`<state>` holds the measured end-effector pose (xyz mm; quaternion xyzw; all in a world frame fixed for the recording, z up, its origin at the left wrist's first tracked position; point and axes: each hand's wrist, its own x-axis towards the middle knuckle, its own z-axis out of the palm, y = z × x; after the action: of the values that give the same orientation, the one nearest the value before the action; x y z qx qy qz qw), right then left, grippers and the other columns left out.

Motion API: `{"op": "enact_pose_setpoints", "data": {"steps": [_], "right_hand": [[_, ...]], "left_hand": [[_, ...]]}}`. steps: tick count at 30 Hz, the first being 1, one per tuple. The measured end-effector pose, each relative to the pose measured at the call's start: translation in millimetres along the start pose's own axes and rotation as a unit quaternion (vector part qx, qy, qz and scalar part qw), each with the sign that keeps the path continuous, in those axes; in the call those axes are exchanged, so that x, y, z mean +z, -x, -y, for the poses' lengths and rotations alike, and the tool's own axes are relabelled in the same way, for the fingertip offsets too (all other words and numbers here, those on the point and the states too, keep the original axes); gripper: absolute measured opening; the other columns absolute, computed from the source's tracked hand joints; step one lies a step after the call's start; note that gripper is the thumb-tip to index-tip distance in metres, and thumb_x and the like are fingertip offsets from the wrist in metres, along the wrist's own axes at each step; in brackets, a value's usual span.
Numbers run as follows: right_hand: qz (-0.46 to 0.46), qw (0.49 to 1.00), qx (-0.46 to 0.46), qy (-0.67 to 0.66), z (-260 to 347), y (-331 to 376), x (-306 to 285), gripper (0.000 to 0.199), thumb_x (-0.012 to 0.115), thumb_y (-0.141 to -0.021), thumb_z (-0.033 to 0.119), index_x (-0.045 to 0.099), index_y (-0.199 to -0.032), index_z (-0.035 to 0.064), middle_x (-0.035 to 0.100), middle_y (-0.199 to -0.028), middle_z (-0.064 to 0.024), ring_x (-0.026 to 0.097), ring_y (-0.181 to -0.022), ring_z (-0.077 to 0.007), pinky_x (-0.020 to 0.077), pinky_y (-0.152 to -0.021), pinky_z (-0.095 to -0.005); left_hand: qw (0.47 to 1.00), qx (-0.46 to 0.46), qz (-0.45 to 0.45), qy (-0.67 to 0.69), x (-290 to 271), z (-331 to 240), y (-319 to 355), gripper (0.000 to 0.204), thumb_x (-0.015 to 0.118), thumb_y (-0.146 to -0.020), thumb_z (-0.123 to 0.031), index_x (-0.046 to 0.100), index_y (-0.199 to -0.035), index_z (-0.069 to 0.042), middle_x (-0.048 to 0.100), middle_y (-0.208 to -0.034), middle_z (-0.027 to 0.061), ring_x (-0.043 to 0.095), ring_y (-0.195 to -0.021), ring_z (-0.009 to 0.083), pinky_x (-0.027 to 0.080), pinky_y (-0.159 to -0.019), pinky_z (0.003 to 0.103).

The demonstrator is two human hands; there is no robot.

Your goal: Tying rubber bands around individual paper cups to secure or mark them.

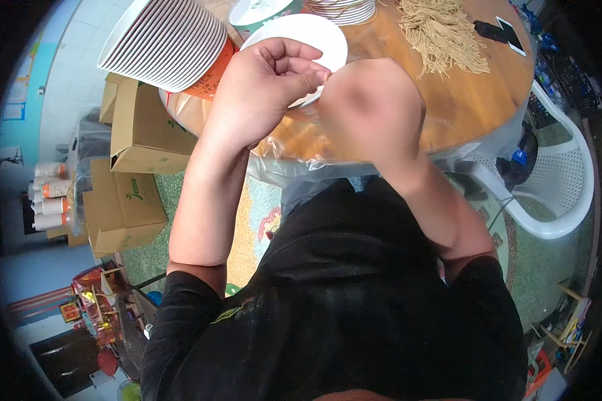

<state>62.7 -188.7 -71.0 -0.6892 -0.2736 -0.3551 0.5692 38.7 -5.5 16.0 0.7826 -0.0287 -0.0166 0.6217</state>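
Note:
My left hand point(264, 87) is closed over the near side of a white round paper piece point(331, 41), a lid or bowl. Its thumb and index finger pinch together at that piece's right edge; what lies between them is too small to make out. Close to those fingertips, my right hand point(374, 110) is smeared by motion, and its fingers cannot be read. A tall stack of paper buckets point(164, 43), white-rimmed with orange sides, leans beside my left hand. Behind the white piece stands a teal paper tub point(264, 15).
Stacked white lids or bowls point(341, 10) stand at the far edge. Tan cords point(441, 37) lie bunched on the round wooden table point(448, 113), near a phone point(512, 37) and a black object point(489, 31). Cardboard boxes point(124, 207) sit left; a white plastic chair point(562, 147) stands right.

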Motion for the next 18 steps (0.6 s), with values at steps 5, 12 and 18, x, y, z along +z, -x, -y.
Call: {"op": "enact_pose_setpoints", "data": {"steps": [5,12,18], "right_hand": [[0.019,0.996,0.046,-0.077,7.3,2.2,-5.1,0.011,0.088,-0.092,0.000,0.078,-0.096,0.0022,0.072,-0.096,-0.0085,0.072,-0.071,-0.0159,0.0562,-0.060,-0.0297],[0.024,0.983,0.066,-0.169,23.0,25.1,-22.8,0.013,0.083,-0.094,-0.005,0.072,-0.097,-0.0004,0.069,-0.095,-0.0077,0.065,-0.072,-0.0127,0.0527,-0.066,-0.0269],[0.090,0.978,0.046,-0.184,20.8,40.4,-35.1,0.013,0.073,-0.099,-0.012,0.067,-0.107,-0.0054,0.062,-0.113,-0.0123,0.061,-0.093,-0.0159,0.0506,-0.083,-0.0272]], "left_hand": [[0.998,0.047,-0.019,-0.024,5.8,8.1,0.8,0.024,0.078,-0.106,-0.003,0.073,-0.127,0.007,0.081,-0.104,0.0068,0.076,-0.096,0.0102,0.063,-0.086,0.026],[0.974,0.103,-0.086,-0.184,10.9,12.6,3.8,0.019,0.073,-0.108,-0.007,0.077,-0.123,0.004,0.081,-0.100,0.0095,0.077,-0.094,0.0143,0.062,-0.086,0.031],[0.945,0.070,-0.071,-0.310,16.2,0.7,8.1,0.021,0.075,-0.109,-0.010,0.077,-0.125,0.003,0.080,-0.106,0.0065,0.075,-0.101,0.0131,0.059,-0.090,0.031]]}}
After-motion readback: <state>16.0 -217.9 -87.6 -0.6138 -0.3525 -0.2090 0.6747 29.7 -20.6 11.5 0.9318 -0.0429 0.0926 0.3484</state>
